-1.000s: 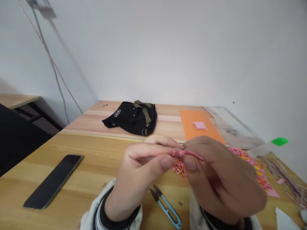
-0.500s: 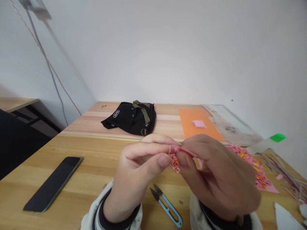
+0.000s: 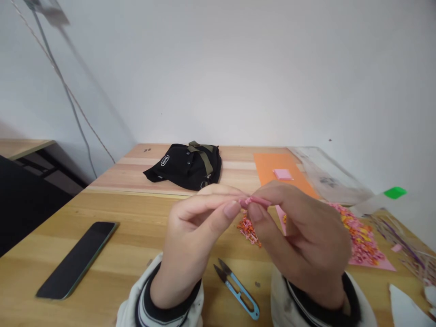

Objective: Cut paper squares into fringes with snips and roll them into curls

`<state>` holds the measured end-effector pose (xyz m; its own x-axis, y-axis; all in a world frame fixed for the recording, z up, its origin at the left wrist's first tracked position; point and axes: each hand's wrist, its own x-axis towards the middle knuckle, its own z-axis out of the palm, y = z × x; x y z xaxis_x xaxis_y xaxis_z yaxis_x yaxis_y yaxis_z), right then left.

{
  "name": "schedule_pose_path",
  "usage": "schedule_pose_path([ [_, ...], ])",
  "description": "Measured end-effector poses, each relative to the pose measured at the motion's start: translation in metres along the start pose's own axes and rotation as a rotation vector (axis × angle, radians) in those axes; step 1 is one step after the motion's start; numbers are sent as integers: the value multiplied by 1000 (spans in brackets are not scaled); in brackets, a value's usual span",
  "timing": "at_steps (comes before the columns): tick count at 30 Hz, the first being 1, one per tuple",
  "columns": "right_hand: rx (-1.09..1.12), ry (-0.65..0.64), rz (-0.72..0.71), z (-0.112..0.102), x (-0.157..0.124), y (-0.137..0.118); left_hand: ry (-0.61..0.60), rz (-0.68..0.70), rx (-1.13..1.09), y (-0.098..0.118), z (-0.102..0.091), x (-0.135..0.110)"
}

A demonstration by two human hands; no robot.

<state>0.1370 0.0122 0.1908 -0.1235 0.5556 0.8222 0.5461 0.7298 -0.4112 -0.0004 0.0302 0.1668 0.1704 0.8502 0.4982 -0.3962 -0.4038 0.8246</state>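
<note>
Above the middle of the wooden table, my left hand (image 3: 194, 236) pinches one end of a small folded strip of pink paper (image 3: 260, 201) between thumb and fingers. Closed on the other end is my right hand (image 3: 303, 236), its thumb nearly meeting the left one. The fingers cover part of the strip. Beneath the fingertips lies a small heap of pink and orange paper bits (image 3: 249, 229). A pair of blue thread snips (image 3: 238, 290) with dark blades rests on the table between my wrists.
A phone (image 3: 77, 260) lies at the left. Behind are a black bag (image 3: 187, 165), an orange sheet (image 3: 272, 161) with a pink paper pad (image 3: 282, 174), and a clear plastic bag (image 3: 330, 177). At right, many coloured bits (image 3: 363, 236) cover a pink sheet, beside thin strips (image 3: 405, 245).
Both hands have risen slightly and turned the pink strip, which now looks narrower and more folded. More of the small heap beneath shows.
</note>
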Motion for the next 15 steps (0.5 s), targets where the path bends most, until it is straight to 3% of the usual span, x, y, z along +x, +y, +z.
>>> schedule_pose_path([
  [9,125,-77,90,-3,-2,3,53,-36,38,2,2,1],
  [15,137,-26,117,0,-1,3,35,-10,20,2,2,2],
])
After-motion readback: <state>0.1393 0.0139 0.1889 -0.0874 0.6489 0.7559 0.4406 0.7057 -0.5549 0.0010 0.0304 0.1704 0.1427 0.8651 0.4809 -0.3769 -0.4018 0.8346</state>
